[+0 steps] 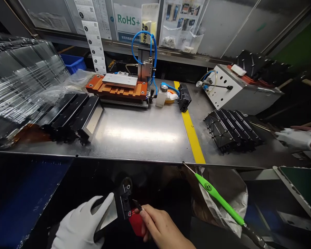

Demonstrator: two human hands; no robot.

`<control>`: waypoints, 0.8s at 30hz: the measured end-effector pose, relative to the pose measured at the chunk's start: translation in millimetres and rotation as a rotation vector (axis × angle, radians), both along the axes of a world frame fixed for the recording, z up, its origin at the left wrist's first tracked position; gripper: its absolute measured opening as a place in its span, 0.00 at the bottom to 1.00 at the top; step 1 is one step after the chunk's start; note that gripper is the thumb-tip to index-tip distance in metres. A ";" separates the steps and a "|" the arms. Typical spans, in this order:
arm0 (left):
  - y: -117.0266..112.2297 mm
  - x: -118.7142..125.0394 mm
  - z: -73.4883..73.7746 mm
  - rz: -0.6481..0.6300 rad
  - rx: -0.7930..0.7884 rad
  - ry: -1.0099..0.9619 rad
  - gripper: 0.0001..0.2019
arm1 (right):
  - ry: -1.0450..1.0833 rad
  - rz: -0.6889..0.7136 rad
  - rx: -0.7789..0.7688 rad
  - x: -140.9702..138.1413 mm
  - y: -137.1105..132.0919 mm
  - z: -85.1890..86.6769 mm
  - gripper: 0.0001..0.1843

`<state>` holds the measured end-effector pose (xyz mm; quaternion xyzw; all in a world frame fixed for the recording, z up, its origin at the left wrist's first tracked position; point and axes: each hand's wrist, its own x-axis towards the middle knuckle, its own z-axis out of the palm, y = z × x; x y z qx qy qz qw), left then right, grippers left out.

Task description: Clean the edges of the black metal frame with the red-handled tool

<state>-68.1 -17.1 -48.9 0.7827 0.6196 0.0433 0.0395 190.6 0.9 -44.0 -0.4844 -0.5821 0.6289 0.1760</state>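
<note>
My left hand (80, 226), in a white glove, holds a flat black part (116, 207) with a shiny face and a small bracket with screws at its end, below the table's front edge. My bare right hand (160, 230) grips a red-handled tool (136, 221) whose dark tip touches the bracket. A green-handled tool (219, 199) lies slanted just to the right, its thin metal tip at the table edge.
A steel table (142, 133) carries a row of black parts (72, 117) at left, an orange fixture (119, 88) with blue hoses, a white bottle (162, 95), a yellow stripe (191, 133), and black parts (232, 129) at right. Another person's gloved hand (297, 138) rests far right.
</note>
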 end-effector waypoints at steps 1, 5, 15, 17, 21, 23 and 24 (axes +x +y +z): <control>2.5 -1.0 1.6 -0.026 -0.011 0.061 0.32 | 0.028 0.025 -0.095 -1.8 0.0 -1.8 0.28; 9.0 -1.2 5.4 -0.088 -0.074 0.233 0.38 | 0.033 0.061 -0.250 -12.3 -1.6 -11.4 0.27; 11.9 6.2 3.5 -0.134 -0.056 0.355 0.43 | 0.128 -0.069 -0.345 -31.1 -12.3 -34.5 0.31; 9.7 6.3 -0.7 -0.147 -0.039 0.399 0.42 | 0.209 -0.079 -0.468 -37.5 -15.3 -46.0 0.38; 8.1 6.7 -4.6 -0.164 -0.072 0.438 0.44 | 0.397 -0.108 -0.690 -41.0 -15.7 -60.6 0.50; 8.8 6.6 -3.5 -0.143 -0.120 0.411 0.46 | 0.443 -0.119 -0.726 -34.6 -13.1 -59.7 0.55; 9.3 6.4 -2.6 -0.135 -0.132 0.395 0.46 | 0.414 -0.117 -0.669 -29.5 -11.3 -57.4 0.56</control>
